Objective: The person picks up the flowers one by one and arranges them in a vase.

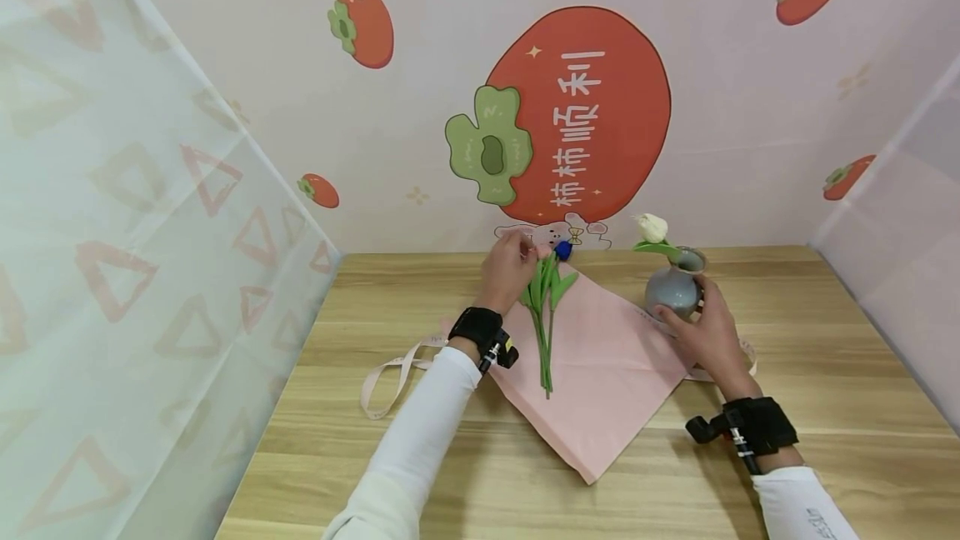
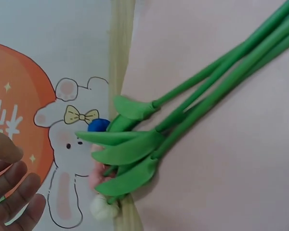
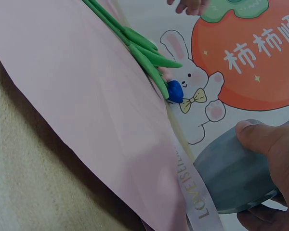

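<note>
My right hand grips a grey-blue vase at the paper's right corner, thumb on the near side and fingers round the back. A white tulip with green leaves leans out of its mouth. My left hand hovers near the flower heads at the back, its fingers loosely bent and holding nothing in the left wrist view. Several artificial tulips lie on pink wrapping paper, green stems toward me. Their heads include a blue one, pink ones and a white one.
A pale printed ribbon runs under the paper, its left loop on the wooden table. Behind the table stands a wall with persimmon prints and a rabbit drawing. Patterned cloth hangs at the left.
</note>
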`<state>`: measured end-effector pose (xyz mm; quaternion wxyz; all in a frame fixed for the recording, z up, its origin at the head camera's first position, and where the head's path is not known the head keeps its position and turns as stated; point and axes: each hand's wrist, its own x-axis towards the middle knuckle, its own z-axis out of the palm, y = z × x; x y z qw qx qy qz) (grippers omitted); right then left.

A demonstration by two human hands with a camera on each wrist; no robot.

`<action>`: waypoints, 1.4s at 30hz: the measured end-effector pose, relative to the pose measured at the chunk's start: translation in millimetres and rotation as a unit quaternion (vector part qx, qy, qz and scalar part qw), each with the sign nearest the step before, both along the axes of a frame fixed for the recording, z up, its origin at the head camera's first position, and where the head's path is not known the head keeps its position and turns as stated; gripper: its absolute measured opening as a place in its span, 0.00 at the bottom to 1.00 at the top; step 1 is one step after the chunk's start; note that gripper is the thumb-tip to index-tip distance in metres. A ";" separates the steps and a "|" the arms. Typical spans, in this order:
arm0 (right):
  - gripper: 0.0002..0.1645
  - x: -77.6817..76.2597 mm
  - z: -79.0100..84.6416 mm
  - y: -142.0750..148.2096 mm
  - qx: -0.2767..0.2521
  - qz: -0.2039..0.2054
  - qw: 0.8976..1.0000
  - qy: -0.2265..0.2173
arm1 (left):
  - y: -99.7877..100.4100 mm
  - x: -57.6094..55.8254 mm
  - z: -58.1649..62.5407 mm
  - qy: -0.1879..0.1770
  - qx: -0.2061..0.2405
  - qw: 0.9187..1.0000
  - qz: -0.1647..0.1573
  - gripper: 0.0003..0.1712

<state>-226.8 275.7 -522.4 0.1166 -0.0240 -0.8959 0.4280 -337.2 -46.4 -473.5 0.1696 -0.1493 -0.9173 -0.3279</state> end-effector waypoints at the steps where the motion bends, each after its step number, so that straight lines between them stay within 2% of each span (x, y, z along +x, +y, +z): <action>1: 0.55 -0.2 -0.2 0.0 0.000 0.000 1.000 0.001 | -2.2 0.1 -2.1 -0.005 0.007 1.000 0.005 0.08; 10: 0.56 -0.3 -1.1 -0.2 0.000 0.000 1.000 0.003 | -18.1 6.2 -20.6 -0.048 0.014 0.998 0.049 0.06; 15: 0.56 0.4 -0.7 0.9 -0.001 0.001 1.000 0.002 | -20.7 11.6 -30.2 -0.071 0.017 0.996 0.059 0.06; 26: 0.57 0.7 -1.6 0.8 -0.001 0.002 1.000 -0.001 | -13.9 17.9 -48.8 -0.157 0.016 0.985 0.071 0.04; 37: 0.57 0.7 -0.5 0.0 0.001 0.002 1.000 -0.001 | -6.0 19.8 -59.7 -0.166 -0.040 0.981 0.094 0.15; 42: 0.57 0.9 -1.4 0.2 0.000 0.000 1.000 -0.004 | -1.8 19.1 -63.0 -0.170 -0.053 0.979 0.099 0.26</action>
